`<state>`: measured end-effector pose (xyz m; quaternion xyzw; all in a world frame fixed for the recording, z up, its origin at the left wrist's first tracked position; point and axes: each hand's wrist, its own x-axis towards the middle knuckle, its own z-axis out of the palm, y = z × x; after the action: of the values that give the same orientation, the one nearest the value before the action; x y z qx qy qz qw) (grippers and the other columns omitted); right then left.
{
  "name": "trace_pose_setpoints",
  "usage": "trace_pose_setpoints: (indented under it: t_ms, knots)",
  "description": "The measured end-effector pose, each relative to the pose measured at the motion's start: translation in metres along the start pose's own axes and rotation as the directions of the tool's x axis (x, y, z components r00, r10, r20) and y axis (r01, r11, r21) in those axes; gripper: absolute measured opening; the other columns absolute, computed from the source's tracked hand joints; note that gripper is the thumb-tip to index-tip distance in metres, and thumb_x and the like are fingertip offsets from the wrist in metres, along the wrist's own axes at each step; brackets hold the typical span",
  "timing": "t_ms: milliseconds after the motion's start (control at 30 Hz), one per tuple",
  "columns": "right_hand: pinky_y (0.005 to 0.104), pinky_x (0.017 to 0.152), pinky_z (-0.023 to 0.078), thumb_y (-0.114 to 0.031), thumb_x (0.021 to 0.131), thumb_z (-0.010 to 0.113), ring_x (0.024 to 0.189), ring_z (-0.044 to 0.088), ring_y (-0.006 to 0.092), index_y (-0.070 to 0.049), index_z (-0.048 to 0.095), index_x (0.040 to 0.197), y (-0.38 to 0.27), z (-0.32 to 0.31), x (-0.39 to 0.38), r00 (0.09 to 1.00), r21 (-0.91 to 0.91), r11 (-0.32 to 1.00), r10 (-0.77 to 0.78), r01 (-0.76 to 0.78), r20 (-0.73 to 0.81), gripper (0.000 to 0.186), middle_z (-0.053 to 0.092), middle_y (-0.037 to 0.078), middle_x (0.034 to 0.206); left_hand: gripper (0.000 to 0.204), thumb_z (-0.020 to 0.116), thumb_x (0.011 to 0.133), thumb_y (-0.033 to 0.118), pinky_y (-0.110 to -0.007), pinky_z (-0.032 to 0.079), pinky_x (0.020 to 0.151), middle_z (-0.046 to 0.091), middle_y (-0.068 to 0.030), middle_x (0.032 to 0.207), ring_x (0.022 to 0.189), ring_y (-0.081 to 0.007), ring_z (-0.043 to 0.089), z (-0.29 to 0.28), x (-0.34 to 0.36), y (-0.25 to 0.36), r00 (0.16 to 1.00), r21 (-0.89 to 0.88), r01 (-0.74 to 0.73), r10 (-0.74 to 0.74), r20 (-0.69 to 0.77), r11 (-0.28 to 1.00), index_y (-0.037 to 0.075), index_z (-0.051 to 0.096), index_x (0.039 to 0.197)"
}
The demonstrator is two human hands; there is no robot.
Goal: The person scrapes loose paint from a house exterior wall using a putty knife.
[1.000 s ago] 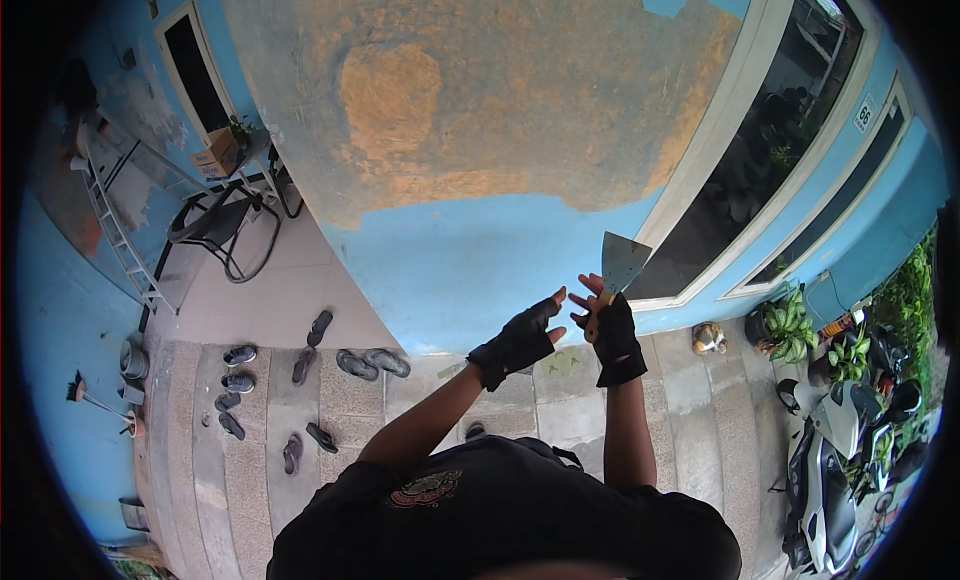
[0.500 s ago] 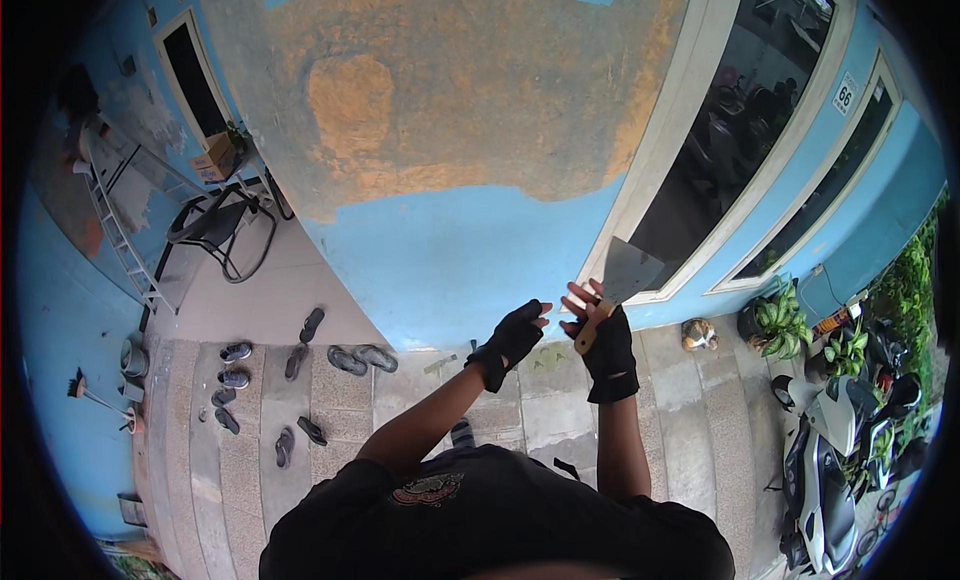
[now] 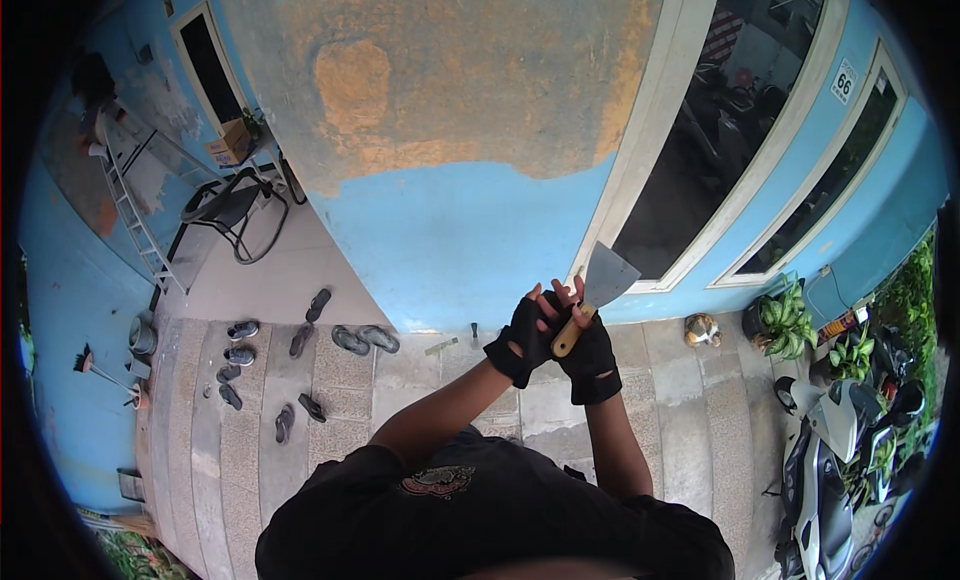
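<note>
A putty knife with a wide grey blade (image 3: 609,271) and a wooden handle (image 3: 568,335) is in my right hand (image 3: 590,360); its handle lies across the palm and its blade points up and to the right. My left hand (image 3: 524,338) meets the right hand beside the handle, its fingers partly spread and partly overlapping the other fingers. Both hands wear black fingerless gloves. Ahead stands a light blue wall (image 3: 450,235) whose upper part is a bare grey and orange patch (image 3: 480,90) without blue paint.
Several sandals and shoes (image 3: 240,356) lie on the paved floor at left. Beyond them stand a black chair (image 3: 230,205) and a ladder (image 3: 130,215) with a person (image 3: 95,85) by it. At right are a window (image 3: 690,160), a calico cat (image 3: 702,329), potted plants (image 3: 785,320) and a motorbike (image 3: 825,470).
My left hand has moved right until it meets my right hand. The right hand and the putty knife have shifted slightly left. The whole view has turned a little.
</note>
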<state>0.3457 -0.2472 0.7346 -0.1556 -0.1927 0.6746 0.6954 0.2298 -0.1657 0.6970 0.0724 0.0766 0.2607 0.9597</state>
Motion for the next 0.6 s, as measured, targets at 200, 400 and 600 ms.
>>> trace_pose_setpoints:
  t_ms: [200,400,600]
  knots:
    - [0.0543,0.102,0.052,-0.018,0.098,0.063,0.14,0.048,0.0345,-0.017,0.026,0.16,-0.018,0.018,-0.012,0.974,-0.115,0.968,-0.226,0.222,-0.02,0.073,0.033,0.013,0.163,0.058,0.041,0.106,0.049,-0.052,0.036,0.118,0.04,-0.0158,0.157,0.14,-0.0336,0.045,-0.013,0.011,-0.01,0.955,0.091,-0.27,0.278,-0.101,0.959,0.005,0.041,0.144]
    - [0.0514,0.103,0.053,-0.013,0.101,0.058,0.141,0.047,0.0372,-0.014,0.023,0.162,-0.001,0.015,-0.009,0.997,-0.117,0.99,-0.072,0.076,0.037,0.069,0.032,0.008,0.165,0.063,0.044,0.104,0.052,-0.051,0.04,0.114,0.049,-0.0133,0.149,0.125,-0.0306,0.057,-0.009,0.005,-0.011,0.964,-0.169,-0.027,0.07,0.257,0.985,0.005,0.04,0.145]
    - [0.0494,0.101,0.053,-0.014,0.103,0.057,0.141,0.048,0.0347,-0.014,0.02,0.162,-0.013,-0.005,-0.001,0.906,-0.28,0.882,-0.416,0.38,-0.082,0.07,0.034,0.008,0.164,0.071,0.043,0.103,0.061,-0.051,0.042,0.112,0.051,-0.0139,0.145,0.122,-0.0273,0.058,-0.008,-0.005,-0.015,0.945,-0.088,-0.183,0.2,0.26,0.979,0.006,0.037,0.149]
